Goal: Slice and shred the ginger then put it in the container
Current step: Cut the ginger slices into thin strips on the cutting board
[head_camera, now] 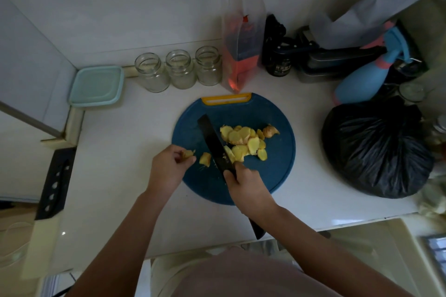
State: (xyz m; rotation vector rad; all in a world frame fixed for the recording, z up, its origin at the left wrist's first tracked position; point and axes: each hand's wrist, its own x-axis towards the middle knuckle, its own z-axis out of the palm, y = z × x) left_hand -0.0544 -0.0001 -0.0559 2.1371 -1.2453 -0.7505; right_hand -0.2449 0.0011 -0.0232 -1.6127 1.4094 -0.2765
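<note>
A round blue cutting board (272, 113) with a yellow handle lies on the white counter. A heap of yellow ginger slices (243, 141) sits on its middle and right, with an uncut knob (271, 130) at the far right. My left hand (169, 166) pinches a small ginger end piece (188, 153) at the board's left edge; one loose slice (205, 159) lies just right of it. My right hand (246, 183) grips the handle of a black knife (214, 138), its blade lying across the board between that slice and the heap.
Three glass jars (178, 70) without lids and a pale green lidded container (96, 87) stand at the back left. An orange pouch (241, 55), dark jars, a blue spray bottle (362, 79) and a black bag (376, 149) crowd the right. A knife block (54, 183) stands at the left edge.
</note>
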